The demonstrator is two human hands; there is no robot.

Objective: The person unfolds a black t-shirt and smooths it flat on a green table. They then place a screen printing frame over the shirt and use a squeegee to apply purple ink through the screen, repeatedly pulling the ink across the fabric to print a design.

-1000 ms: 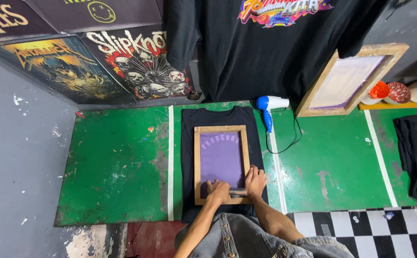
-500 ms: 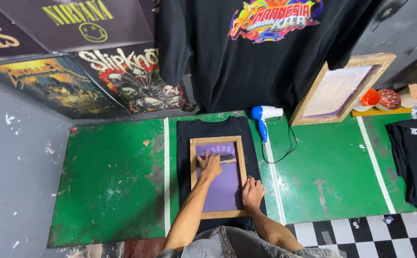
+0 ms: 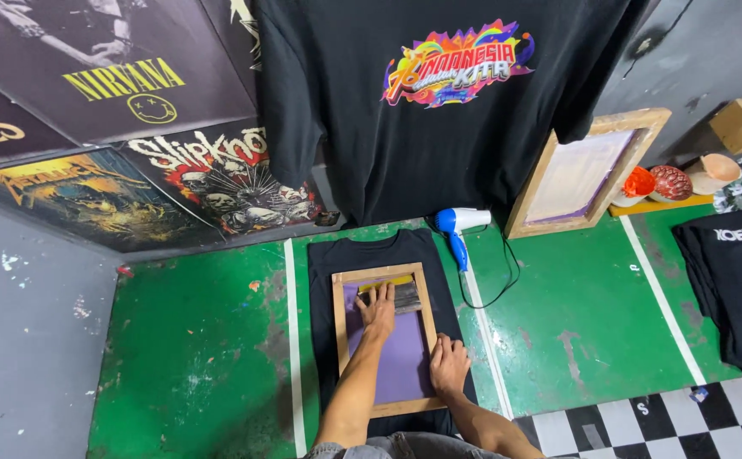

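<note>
Your left hand [image 3: 378,308] presses the squeegee [image 3: 394,294] flat at the far end of the wooden screen frame [image 3: 338,340]; the stroke looks finished. Your right hand [image 3: 448,364], fingers spread, pins the frame's near right rail onto the black shirt [image 3: 324,255]. Lifting remains.

Frame [image 3: 385,340]: rectangular wooden screen frame with purple mesh, lying flat, long side running away from the person, on a black shirt; centred over the chest area, its near rail close to the shirt's lower edge

Squeegee [image 3: 398,293]: short bar with a pale wooden grip and a greyish blade, lying crosswise on the mesh at the frame's far end, a yellowish streak just beyond it

Shirt [image 3: 323,280]: black, short-sleeved, spread flat on the green tabletop, collar away from the person, sleeves and margins showing around the frame
</note>
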